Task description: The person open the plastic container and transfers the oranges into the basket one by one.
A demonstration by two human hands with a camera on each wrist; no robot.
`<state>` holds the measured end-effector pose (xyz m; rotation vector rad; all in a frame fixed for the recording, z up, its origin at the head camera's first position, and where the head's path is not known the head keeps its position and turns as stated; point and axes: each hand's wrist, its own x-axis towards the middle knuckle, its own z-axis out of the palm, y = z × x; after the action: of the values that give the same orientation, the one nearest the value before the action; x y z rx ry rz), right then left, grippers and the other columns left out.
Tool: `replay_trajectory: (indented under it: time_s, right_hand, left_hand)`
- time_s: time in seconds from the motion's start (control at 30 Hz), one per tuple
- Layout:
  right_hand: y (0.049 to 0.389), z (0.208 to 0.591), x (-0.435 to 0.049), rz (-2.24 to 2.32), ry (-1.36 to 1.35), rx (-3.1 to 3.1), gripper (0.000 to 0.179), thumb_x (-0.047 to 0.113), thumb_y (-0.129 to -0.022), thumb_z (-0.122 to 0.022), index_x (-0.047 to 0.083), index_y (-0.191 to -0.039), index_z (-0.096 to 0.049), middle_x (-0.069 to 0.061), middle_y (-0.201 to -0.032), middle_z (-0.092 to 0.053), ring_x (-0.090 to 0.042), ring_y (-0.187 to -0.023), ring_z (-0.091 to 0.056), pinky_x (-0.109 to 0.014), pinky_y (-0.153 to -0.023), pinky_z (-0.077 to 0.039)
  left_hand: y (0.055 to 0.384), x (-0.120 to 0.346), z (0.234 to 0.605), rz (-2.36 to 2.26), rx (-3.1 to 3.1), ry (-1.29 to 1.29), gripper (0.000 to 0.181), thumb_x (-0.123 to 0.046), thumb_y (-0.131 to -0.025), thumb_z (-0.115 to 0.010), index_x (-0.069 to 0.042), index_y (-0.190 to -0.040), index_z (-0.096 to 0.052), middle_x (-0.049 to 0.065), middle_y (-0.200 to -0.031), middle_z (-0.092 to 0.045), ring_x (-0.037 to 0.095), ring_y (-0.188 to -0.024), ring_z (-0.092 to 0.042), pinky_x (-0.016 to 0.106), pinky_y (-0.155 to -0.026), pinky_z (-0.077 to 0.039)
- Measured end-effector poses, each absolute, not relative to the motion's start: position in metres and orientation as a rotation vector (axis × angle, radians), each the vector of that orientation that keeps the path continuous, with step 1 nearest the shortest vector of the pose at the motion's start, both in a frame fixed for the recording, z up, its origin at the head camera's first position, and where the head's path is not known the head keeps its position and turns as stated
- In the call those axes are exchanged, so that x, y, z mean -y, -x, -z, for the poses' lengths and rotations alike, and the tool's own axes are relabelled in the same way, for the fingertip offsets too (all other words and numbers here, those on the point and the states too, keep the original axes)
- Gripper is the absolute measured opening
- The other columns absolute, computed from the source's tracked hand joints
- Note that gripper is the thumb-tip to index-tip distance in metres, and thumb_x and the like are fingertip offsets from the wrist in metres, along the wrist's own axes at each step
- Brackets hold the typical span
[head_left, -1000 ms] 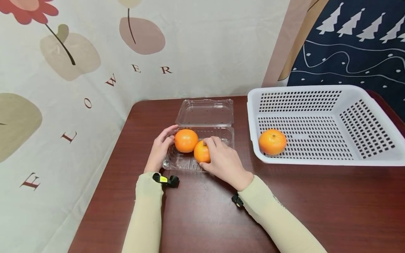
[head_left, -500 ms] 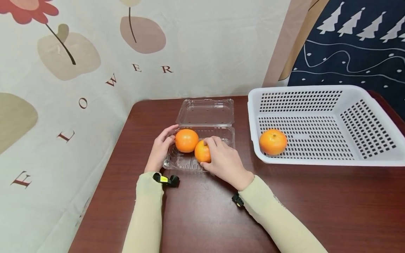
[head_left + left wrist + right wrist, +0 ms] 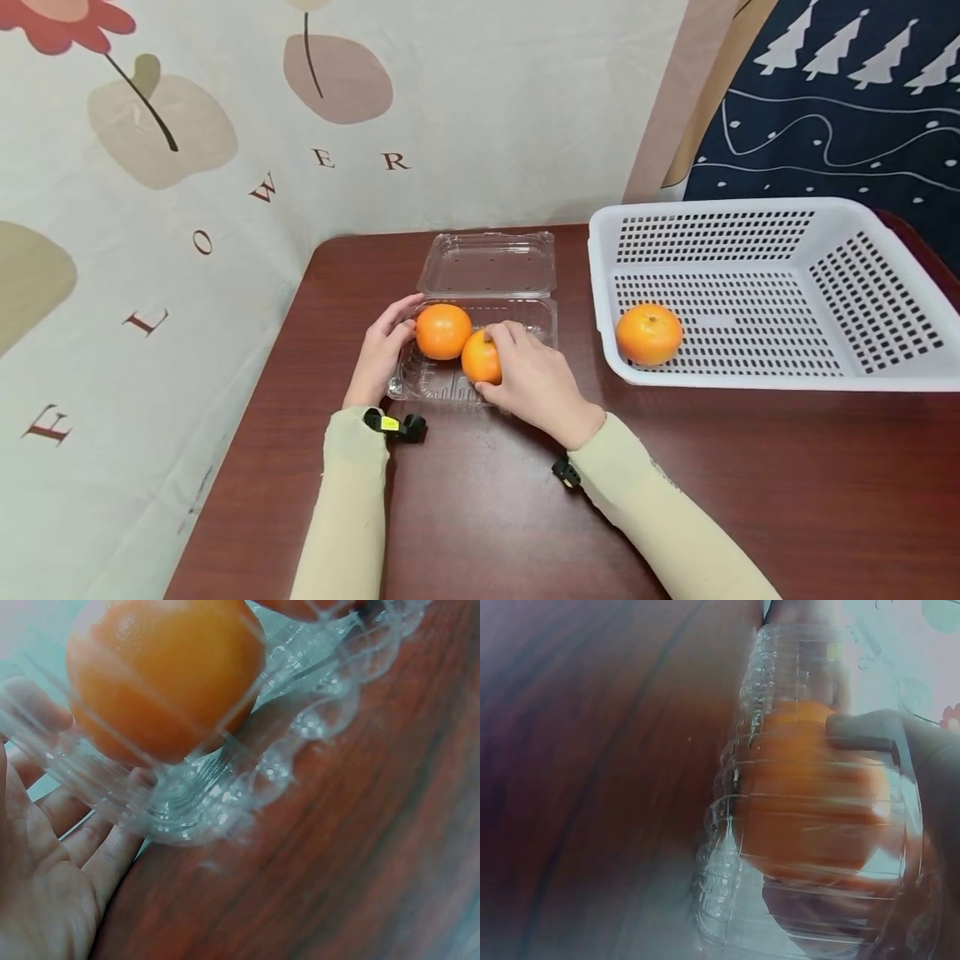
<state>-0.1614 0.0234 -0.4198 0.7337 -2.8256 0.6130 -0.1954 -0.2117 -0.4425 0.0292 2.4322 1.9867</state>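
A clear plastic clamshell box lies with its lid folded back on the table, and two oranges sit in its base. My right hand grips the right-hand orange, thumb at the near side and fingers over the top. That orange shows blurred through the box wall in the right wrist view. Against the box's left side rests my left hand, its fingers extended along the outer wall in the left wrist view. Beside its thumb is the left-hand orange; whether they touch I cannot tell.
To the right stands a white perforated basket with one orange in its near left corner. The clear lid lies flat behind the box. A printed cloth hangs along the back and left of the dark red table.
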Motion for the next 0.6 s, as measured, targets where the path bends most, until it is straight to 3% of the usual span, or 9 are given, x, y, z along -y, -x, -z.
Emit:
replay_trajectory:
  time_s: [0.2, 0.6]
  right_hand:
    - [0.1606, 0.4169, -0.0253, -0.666, -0.775, 2.799, 0.059, 0.045, -0.068, -0.069, 0.017, -0.114, -0.044, -0.001, -0.108, -0.047, -0.014, -0.084, -0.05, -0.034, -0.058, -0.049]
    - [0.1582, 0.4108, -0.0251, -0.716, -0.823, 2.768, 0.058, 0.046, -0.068, -0.067, 0.018, -0.113, -0.044, 0.001, -0.107, -0.046, -0.013, -0.082, -0.048, -0.032, -0.059, -0.048]
  left_hand:
    - [0.1915, 0.2069, 0.4344, -1.999, -2.439, -0.06, 0.037, -0.01, -0.092, -0.044, -0.013, -0.129, -0.048, 0.007, -0.125, -0.05, 0.019, -0.109, -0.048, 0.034, -0.093, -0.039]
    - [0.1897, 0.2081, 0.4358, -1.97, -2.443, -0.035, 0.037, -0.012, -0.093, -0.043, -0.016, -0.129, -0.048, 0.003, -0.126, -0.049, 0.018, -0.111, -0.048, 0.037, -0.095, -0.038]
